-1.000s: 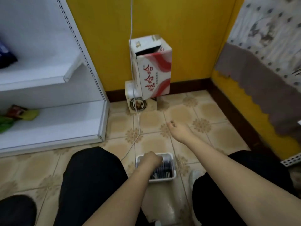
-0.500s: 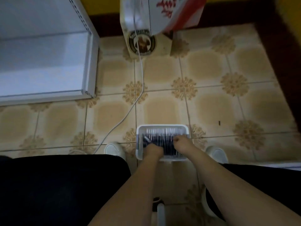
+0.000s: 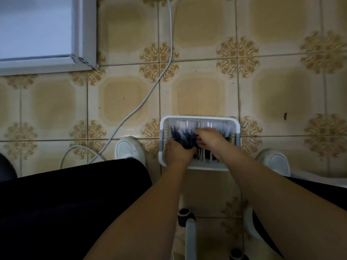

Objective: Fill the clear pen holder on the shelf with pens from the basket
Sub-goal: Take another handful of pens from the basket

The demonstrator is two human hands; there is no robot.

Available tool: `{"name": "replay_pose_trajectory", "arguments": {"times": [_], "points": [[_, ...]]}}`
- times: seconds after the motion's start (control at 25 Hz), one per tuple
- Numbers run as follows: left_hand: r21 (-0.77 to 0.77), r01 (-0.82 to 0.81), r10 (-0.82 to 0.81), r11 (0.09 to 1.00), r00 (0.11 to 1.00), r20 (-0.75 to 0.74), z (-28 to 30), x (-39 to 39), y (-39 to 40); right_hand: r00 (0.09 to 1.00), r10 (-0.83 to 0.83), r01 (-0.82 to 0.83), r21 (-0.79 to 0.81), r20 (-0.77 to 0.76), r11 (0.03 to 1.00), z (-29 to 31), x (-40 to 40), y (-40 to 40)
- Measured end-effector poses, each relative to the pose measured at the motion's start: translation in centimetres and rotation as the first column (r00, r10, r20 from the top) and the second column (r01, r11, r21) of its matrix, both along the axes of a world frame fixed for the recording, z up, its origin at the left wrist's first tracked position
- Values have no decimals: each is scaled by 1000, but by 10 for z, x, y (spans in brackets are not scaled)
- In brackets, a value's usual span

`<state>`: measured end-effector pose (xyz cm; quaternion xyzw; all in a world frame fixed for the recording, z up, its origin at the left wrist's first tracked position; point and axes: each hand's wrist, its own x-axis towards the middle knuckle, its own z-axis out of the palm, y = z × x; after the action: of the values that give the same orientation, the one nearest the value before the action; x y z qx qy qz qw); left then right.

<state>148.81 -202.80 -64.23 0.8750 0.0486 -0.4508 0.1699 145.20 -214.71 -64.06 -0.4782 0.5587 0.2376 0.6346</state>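
Black trousers are filling the near edge at six o'clock, and both forearms are reaching out from there toward the white basket [image 3: 237, 126] sitting on the tiled floor [image 3: 199, 96] between two white shoes. The left hand [image 3: 177, 152] is curling round a bundle of dark pens [image 3: 183, 134] at the basket's seven o'clock corner, while the right hand [image 3: 210, 138] is lying over the pile just beside it, fingers bent down among the pens; whether it is pinching any I cannot tell. Clear-barrelled ends are showing along the basket's far wall at twelve o'clock.

Grabbing so many at once is risking a spill: loose ones at the edge of the bundle may be slipping out as the hands are lifting, rolling across the smooth tiles. The light basket may also be tipping or sliding if the pens are snagging in its slotted sides.

Farther out, a white cable [image 3: 150, 89] is trailing past the left shoe [image 3: 129, 147] at nine o'clock, a likely thing to catch a foot when rising. The white shelf [image 3: 82, 34] is standing at ten o'clock; the clear holder is not in view, so the carry is ending somewhere unseen.
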Motion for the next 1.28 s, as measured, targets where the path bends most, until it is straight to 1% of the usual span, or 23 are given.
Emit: {"name": "replay_pose_trajectory", "arguments": {"times": [0.08,0.16,0.24,0.32,0.4,0.52,0.6,0.68,0.8,0.96,1.04,1.12,1.2,1.28], "points": [[-59,-17,13,998,997,-74,-5,8,3,1000,-13,13,15,8,1000,-2,-2,0],[-154,-35,10,987,987,-162,-3,14,5,1000,11,-11,25,14,1000,-5,-2,-2],[-207,-106,57,973,971,-233,-4,17,5,999,45,-45,43,-5,998,-6,-3,-6],[-257,-181,107,949,955,-277,-6,17,7,998,55,-55,80,-7,995,-5,-3,-9],[-294,-210,118,932,947,-299,-6,14,9,998,56,-55,105,-10,993,-3,-4,-9],[-315,-299,173,901,912,-372,-6,15,9,999,49,-49,125,3,991,-3,-9,-8],[-285,-363,225,887,879,-420,-3,17,8,999,37,-38,138,15,990,-4,-12,-7],[-227,-387,262,893,860,-437,-6,18,9,999,36,-38,127,21,991,-5,-13,-6],[-176,-409,297,895,844,-447,-3,18,8,996,91,-90,59,2,994,-6,-8,-9],[-163,-424,292,891,810,-509,4,20,7,982,185,-185,-11,-34,983,-8,-6,-14],[-144,-451,319,881,790,-523,10,19,7,971,226,-231,-60,-75,971,-7,-7,-16],[-133,-513,360,848,742,-566,14,20,8,944,302,-320,-155,-130,935,-5,-9,-18],[-125,-573,394,810,690,-607,21,20,8,903,378,-424,-286,-205,859,-1,-12,-20],[-117,-588,416,800,686,-597,24,18,8,904,360,-424,-362,-233,831,3,-18,-21]]}}
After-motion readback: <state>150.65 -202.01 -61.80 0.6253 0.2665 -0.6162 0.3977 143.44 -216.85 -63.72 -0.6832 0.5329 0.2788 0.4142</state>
